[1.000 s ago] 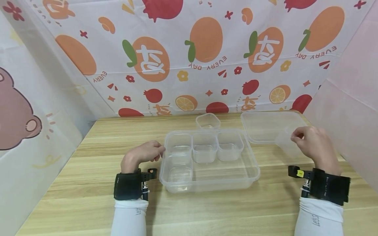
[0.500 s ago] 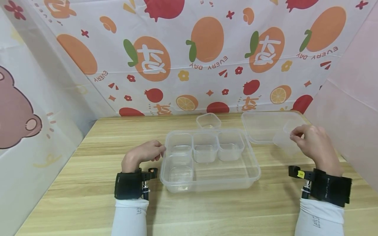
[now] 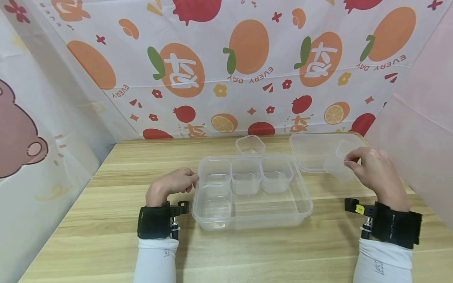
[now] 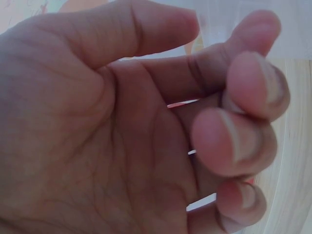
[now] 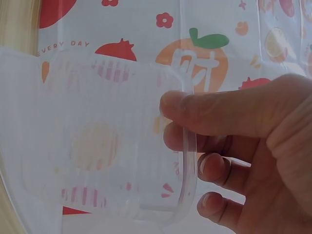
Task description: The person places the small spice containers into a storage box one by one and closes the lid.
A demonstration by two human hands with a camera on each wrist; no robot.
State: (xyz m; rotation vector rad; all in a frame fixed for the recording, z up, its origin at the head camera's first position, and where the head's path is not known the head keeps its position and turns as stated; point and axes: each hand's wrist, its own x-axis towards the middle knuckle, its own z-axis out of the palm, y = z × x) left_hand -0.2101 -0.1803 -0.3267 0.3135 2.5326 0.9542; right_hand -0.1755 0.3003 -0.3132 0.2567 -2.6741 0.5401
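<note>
Status of the right grip (image 3: 371, 167): pinching a held cup (image 3: 334, 167) by its rim, thumb on one face and index finger opposite, the other fingers off it. I judge the thin edge the easiest purchase on a translucent, likely light piece. It hangs tilted to the right of the tray (image 3: 255, 222), overlapping the flat lid (image 3: 308, 153) from my viewpoint; I cannot confirm contact with the lid.

Left grip (image 3: 177, 182): fingers loosely curled, nothing visibly pinched, fingertips at the tray's left edge. Contact appears probable; the position would suit steadying.

The tray rests flat on the counter (image 3: 106, 196) and bears four seated cups (image 3: 245, 186): three along the far side, one near left. I attribute the close fit to their squarish form. A spare cup (image 3: 250, 145) stands behind the tray. The lid lies flat at far right, presumably out of the way.
</note>
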